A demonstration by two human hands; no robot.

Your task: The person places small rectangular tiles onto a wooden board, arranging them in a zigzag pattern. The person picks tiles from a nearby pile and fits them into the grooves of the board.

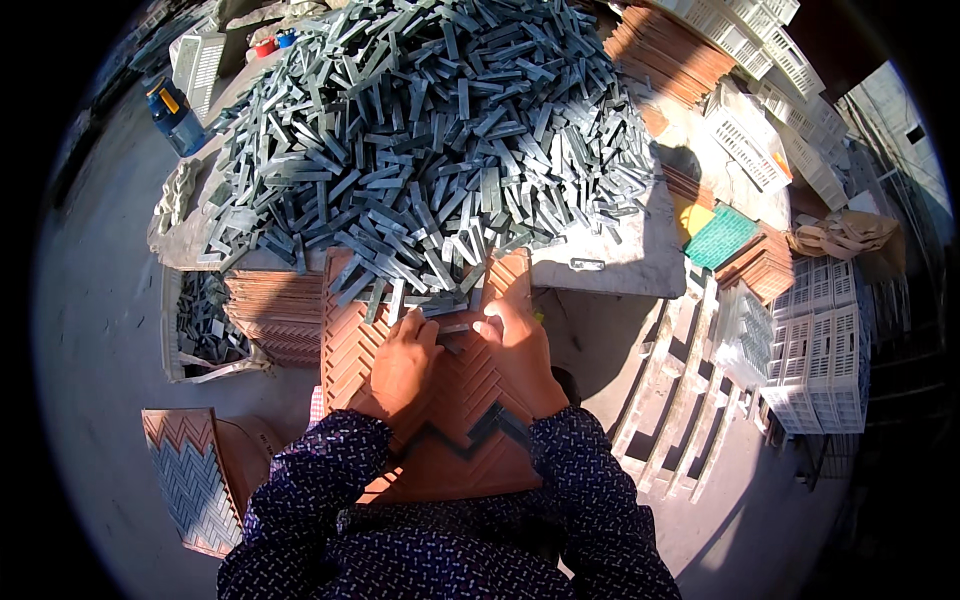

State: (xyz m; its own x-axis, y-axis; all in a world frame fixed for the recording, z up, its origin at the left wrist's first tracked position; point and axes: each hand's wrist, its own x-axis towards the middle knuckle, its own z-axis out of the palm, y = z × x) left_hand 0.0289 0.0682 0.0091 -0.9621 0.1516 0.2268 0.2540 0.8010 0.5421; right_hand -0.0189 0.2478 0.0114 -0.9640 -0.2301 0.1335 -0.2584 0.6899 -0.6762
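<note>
A reddish-brown tray [400, 482] with herringbone grooves lies in front of me, its far end under the edge of a big heap of grey stone strips [420, 130]. Over the tray's upper part my left hand [405, 365] is closed, fingertips pinching at a short grey strip [455, 328] between the hands. My right hand [520, 350] is closed beside it, thumb and fingers curled; what they hold is hidden. Closer to me, a few dark strips [497, 424] sit in the grooves, beside a dark zigzag band.
On the left stand a blue bottle [175, 118], stacked brown trays [275, 305] and a strip-filled tray [190, 480]. A white crate [170, 340] holds loose strips. To the right are a wooden pallet [665, 390], white crates [820, 350] and a green tray [720, 237].
</note>
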